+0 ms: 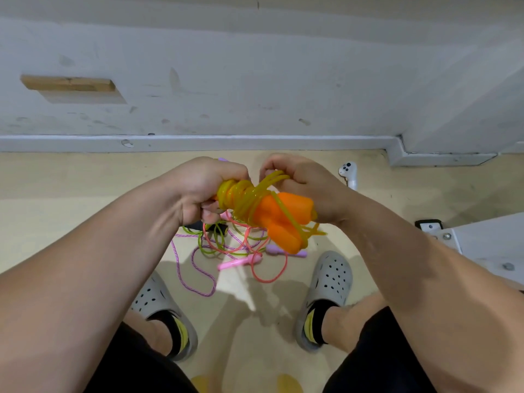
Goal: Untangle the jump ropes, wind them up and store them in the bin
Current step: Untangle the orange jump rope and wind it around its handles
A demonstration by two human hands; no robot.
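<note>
Your left hand point(204, 191) is gripping one end of the orange jump rope point(283, 222), with its fingers curling round the tight coils of the yellowish cord point(241, 194). Your right hand point(309, 188) is closing on the cord's looser loops beside the two orange handles point(295, 207), which are pointing down and to the right. You are holding both hands close together in the air above the floor point(85, 177). Beneath them, between your grey clogs point(329, 285), the other ropes are lying in a tangle on the floor: a pink rope point(266, 279) with its pink handle point(231, 263), a purple rope point(198, 279) with a purple handle point(283, 251), and a green rope point(209, 248). A small white gadget point(348, 174) is sitting near the baseboard point(198, 143), just right of your right hand.
</note>
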